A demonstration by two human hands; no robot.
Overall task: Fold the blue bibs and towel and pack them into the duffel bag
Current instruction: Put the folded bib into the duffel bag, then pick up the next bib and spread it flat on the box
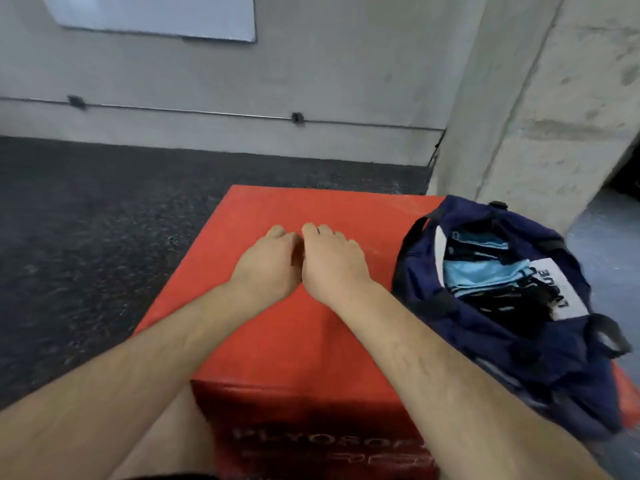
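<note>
Bare forearms reach over a red box; left grip and right grip rest on it side by side, touching, both loose, holding nothing. Folded blue bibs sit inside the open duffel bag, at R on the box; no towel seen outside. Cloth looks light, soft, floppy, so prob. best pinched at corners; bag lifted by its straps.

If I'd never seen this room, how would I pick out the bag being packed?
Look for the big red box on the dark floor, near the concrete pillar. On its right side sits the duffel bag, dark navy and open at the top. Folded light blue cloth and a white label with black letters show inside, unlike anything nearby.
</note>
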